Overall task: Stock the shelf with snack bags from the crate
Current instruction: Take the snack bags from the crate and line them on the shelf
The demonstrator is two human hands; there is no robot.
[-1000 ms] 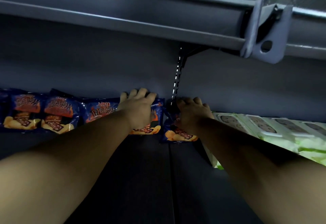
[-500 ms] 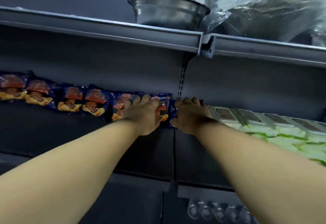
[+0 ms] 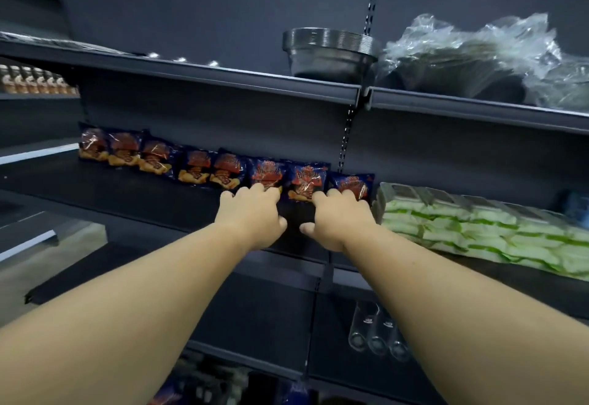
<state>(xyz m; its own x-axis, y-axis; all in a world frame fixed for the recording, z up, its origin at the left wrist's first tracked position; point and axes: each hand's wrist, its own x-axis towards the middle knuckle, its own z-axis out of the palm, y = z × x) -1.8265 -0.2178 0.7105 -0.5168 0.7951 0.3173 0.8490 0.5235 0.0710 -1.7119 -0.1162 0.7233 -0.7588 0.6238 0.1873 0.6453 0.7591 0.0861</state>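
Dark grey shop shelving with a slotted upright [image 3: 345, 136] at the bay joint fills the view. Middle shelf [image 3: 134, 194]: a row of blue-and-orange snack bags [image 3: 197, 167] runs left to right along the back panel, the row's long axis parallel to the shelf edge, each bag standing with its printed face forward and leaning back slightly. Right of the row, just beside the last bag, lie green-and-white packs [image 3: 471, 229]. Upper shelf carries a stack of steel bowls [image 3: 328, 54] and clear plastic-wrapped goods [image 3: 471, 54]. Lower shelf holds clear glasses [image 3: 376, 334] lying on their sides. Left hand [image 3: 251, 216] and right hand [image 3: 341, 219] reach side by side, palms down, fingers loosely extended, fingertips touching the lower edges of the rightmost bags; neither grips anything.
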